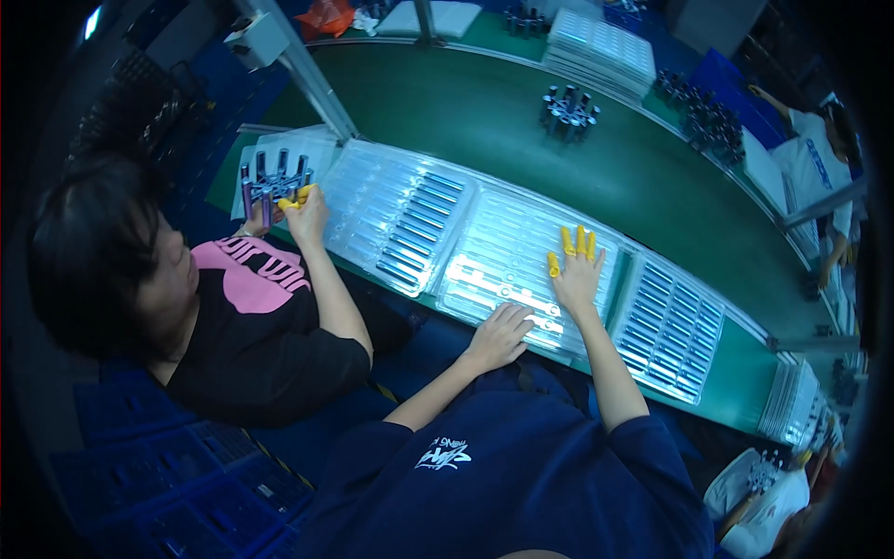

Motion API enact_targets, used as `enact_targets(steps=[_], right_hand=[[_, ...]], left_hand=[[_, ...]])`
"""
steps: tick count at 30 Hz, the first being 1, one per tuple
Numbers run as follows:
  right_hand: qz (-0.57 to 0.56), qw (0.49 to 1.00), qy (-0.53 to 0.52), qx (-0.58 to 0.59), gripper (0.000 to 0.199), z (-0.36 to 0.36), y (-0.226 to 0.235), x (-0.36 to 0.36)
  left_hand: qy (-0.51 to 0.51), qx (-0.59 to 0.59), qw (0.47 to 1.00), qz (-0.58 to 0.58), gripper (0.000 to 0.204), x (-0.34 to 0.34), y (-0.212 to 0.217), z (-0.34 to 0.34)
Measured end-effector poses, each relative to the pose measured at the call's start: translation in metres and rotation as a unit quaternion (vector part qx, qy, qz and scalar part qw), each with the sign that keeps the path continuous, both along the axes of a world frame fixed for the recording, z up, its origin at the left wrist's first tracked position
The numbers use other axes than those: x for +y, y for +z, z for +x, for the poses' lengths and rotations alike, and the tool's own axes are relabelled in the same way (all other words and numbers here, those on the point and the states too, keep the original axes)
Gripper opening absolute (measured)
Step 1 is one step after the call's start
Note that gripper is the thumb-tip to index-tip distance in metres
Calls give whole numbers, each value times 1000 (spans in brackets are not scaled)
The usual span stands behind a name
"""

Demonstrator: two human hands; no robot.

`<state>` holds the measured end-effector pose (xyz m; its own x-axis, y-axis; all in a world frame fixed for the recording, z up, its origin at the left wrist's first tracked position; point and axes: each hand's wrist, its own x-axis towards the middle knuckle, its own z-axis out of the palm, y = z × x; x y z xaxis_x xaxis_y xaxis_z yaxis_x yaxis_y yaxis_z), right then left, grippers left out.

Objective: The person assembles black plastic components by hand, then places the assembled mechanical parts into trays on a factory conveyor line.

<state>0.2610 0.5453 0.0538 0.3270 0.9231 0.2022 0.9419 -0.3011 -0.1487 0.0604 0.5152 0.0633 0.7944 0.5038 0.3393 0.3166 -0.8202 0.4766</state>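
Note:
A clear plastic tray point(494, 228) with long moulded slots lies in front of me on the bench. My right hand point(579, 279), wearing yellow finger cots, rests on its right part with the fingers spread. My left hand point(499, 339) is bare and lies over the near edge of the same tray, fingers stretched out. Neither hand shows anything in its grasp. Right of this tray sits another tray point(669, 328) filled with rows of shiny metal tubes. On the left is a clear tray point(358, 200) with a column of metal tubes point(424, 228) along its right side.
At my left a co-worker's hand point(305, 216), also in yellow finger cots, holds a round fixture point(277, 177) with upright tubes. Another fixture point(570, 114) stands on the green conveyor belt point(447, 93). Stacked trays point(601, 51) and metal posts point(312, 79) line the bench.

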Motion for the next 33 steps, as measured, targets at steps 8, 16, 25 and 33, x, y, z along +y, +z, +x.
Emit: enact_targets(steps=[8, 16, 25, 33], right_hand=[[-49, 955, -198, 214, 24, 69, 93, -51], [-149, 947, -242, 151, 26, 135, 111, -127], [-70, 981, -181, 18, 55, 121, 45, -149], [-150, 972, -183, -1, 54, 92, 4, -139]], left_hand=[[45, 14, 999, -12, 37, 20, -18, 11], [53, 28, 998, -8, 39, 19, -7, 1], [44, 44, 997, -48, 32, 5, 16, 17], [76, 9, 997, -13, 52, 0, 24, 19]])
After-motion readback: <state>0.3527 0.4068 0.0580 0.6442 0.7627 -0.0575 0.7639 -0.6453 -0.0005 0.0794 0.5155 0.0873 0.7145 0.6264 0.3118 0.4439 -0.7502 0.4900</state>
